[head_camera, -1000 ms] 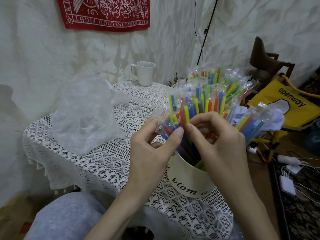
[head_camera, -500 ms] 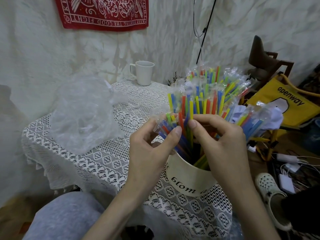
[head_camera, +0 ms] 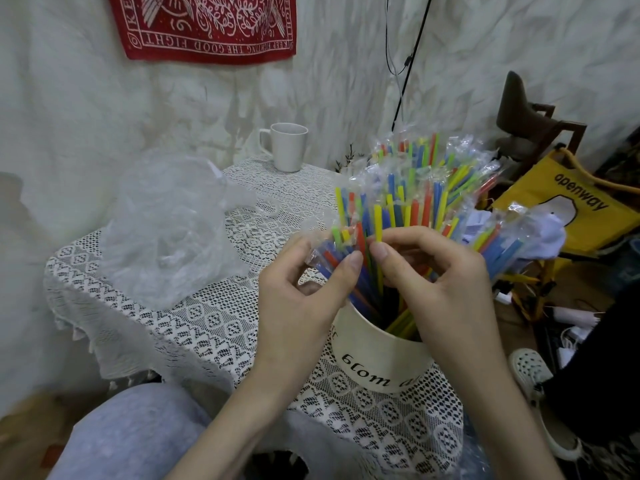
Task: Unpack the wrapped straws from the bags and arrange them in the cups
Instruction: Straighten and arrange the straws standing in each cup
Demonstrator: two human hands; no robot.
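Fingers (head_camera: 353, 271) of the left hand (head_camera: 301, 303) and the right hand (head_camera: 440, 282) pinch wrapped straws (head_camera: 412, 209) standing fanned in the cream cup (head_camera: 377, 355) on the lace-covered table (head_camera: 214, 320); a white mug (head_camera: 287, 147) stands behind.

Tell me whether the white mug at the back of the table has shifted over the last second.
No. The white mug stands in the same spot on the lace tablecloth, near its far edge below the red wall hanging; only the camera view shifts slightly.
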